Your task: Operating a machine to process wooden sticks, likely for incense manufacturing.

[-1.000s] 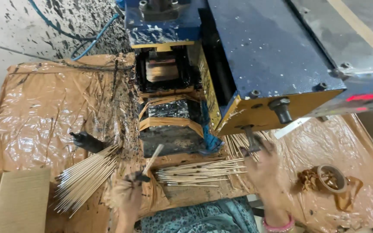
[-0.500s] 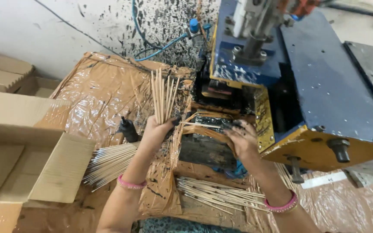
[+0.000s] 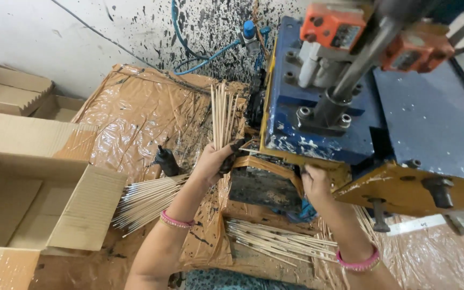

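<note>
Nearest the camera, a loose row of thin pale sticks [image 3: 280, 241] lay flat below both wrists, and a second fanned pile of sticks [image 3: 146, 201] lay down and to the left of the left hand's fingers, beside an open cardboard box [image 3: 44, 198]. The left hand [image 3: 213, 161] was closed tight around the lower end of an upright bundle of sticks [image 3: 222, 115], the tips splaying above the fingers. Such sticks looked light, stiff and easy to snap, and likely to slide apart, so a full fist low on the bundle seemed the sound hold. The right hand [image 3: 315, 182] was curled against the machine's black-stained feed block [image 3: 264, 185]; whether it gripped anything could not be told. Just right of the left fingers stood the blue machine body [image 3: 318, 134], its yellow edge crowding the bundle. Beyond lay the taped brown sheet [image 3: 135, 113] and the ink-spattered wall [image 3: 210, 27].
</note>
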